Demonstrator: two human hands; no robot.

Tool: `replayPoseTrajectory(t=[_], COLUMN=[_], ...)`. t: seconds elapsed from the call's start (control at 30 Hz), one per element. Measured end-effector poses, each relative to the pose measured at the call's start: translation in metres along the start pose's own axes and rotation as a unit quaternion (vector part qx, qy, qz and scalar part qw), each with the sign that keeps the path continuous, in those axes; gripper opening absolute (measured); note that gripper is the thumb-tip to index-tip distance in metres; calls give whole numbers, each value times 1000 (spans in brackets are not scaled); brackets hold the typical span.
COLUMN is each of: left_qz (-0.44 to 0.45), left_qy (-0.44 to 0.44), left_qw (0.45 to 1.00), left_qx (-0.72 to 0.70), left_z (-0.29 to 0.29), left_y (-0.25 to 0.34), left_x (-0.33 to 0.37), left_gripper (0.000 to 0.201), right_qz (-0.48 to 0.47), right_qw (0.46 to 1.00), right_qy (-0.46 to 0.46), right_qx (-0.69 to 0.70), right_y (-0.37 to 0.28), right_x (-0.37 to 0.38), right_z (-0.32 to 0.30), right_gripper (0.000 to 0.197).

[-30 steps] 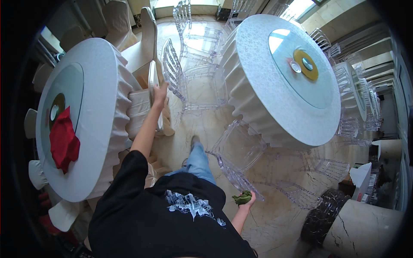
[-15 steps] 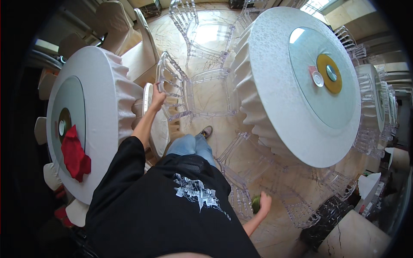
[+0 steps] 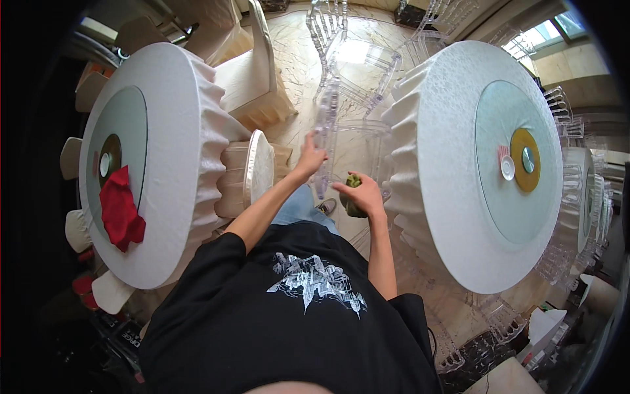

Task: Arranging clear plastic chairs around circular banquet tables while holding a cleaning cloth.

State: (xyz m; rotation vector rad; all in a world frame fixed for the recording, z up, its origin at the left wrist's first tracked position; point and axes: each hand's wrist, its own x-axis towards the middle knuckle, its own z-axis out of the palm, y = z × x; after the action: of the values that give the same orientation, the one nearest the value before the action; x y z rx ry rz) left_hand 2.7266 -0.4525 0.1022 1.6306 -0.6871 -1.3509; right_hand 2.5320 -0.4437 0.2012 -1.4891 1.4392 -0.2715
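Between tables, right hand now raised, green cloth

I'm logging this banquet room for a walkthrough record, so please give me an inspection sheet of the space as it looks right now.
Surface: marble floor between two round tables, bare where visible.
Job's things: clear chair; green cloth.
Clutter: red cloth on the left table; small white dish and gold disc on the right table.
Hands: left hand grips the clear chair's back; right hand holds the green cloth.
Cables: nothing seen.
Surroundings: cream covered chairs by the left table; more clear chairs beyond.
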Motion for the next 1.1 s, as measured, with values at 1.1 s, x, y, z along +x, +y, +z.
replayPoseTrajectory(t=[1.1], left_qz=[-76], left_qy=[-94], left_qw=[970], left_qx=[-213], left_z=[-80], left_y=[49], left_x=[121], left_gripper=[72], right_qz=[-126], right_qw=[975], right_qy=[2], right_qx=[-185], right_y=[-76], right_x=[158], right_z=[140], right_gripper=[37])
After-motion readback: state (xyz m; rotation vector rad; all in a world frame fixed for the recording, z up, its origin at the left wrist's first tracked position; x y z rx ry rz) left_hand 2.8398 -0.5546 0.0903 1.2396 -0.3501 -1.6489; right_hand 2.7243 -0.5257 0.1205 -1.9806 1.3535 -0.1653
